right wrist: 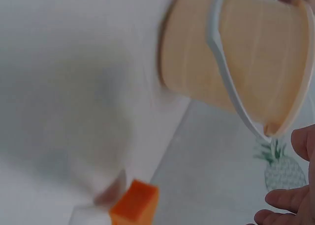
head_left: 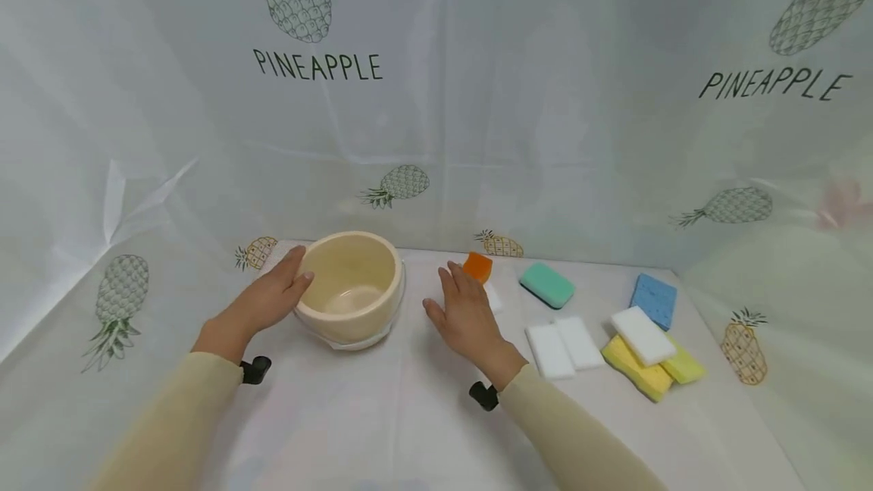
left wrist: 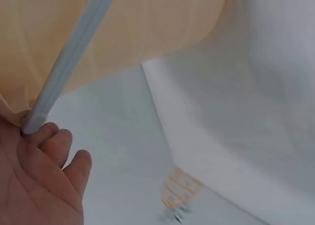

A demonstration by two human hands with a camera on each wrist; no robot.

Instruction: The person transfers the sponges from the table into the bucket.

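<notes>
A cream bucket (head_left: pixel 351 328) with a white handle (right wrist: pixel 229 80) stands upright at the table's back left. My left hand (head_left: pixel 269 298) is at its left rim, thumb over the edge and fingers along the outside. In the left wrist view, the left hand (left wrist: pixel 42 178) holds the rim beside the handle's hinge; the thumb is hidden there. To the right of the bucket, and apart from it, my right hand (head_left: pixel 470 320) hovers palm down with fingers extended and nothing held. Just beyond its fingertips is an orange sponge (head_left: pixel 478 267), beside a partly covered white piece (head_left: pixel 492 298).
Right of the right hand lie a green sponge (head_left: pixel 548 285) and two white sponges (head_left: pixel 551 351). Farther right, another white sponge (head_left: pixel 644 336) rests on yellow sponges (head_left: pixel 637 368), near a blue sponge (head_left: pixel 654 300). A pineapple-print sheet (head_left: pixel 546 112) rises behind the table.
</notes>
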